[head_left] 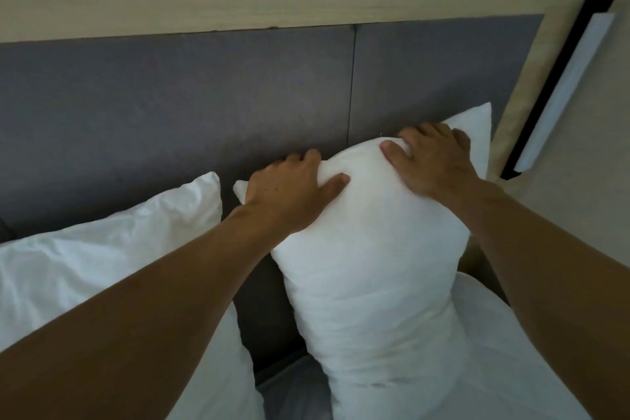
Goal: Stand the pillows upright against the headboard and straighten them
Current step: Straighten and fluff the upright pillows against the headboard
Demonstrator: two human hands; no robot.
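A white pillow stands upright against the grey padded headboard, right of the middle seam. My left hand grips its top left corner, thumb on the front, fingers behind. My right hand lies over the top right edge, thumb forward. A second white pillow leans against the headboard on the left, its top corner beside my left hand. My forearms hide part of both pillows.
A pale wooden frame runs above the headboard and down its right side. A long white wall light in a black mount hangs at the right. White bedding lies below the right pillow.
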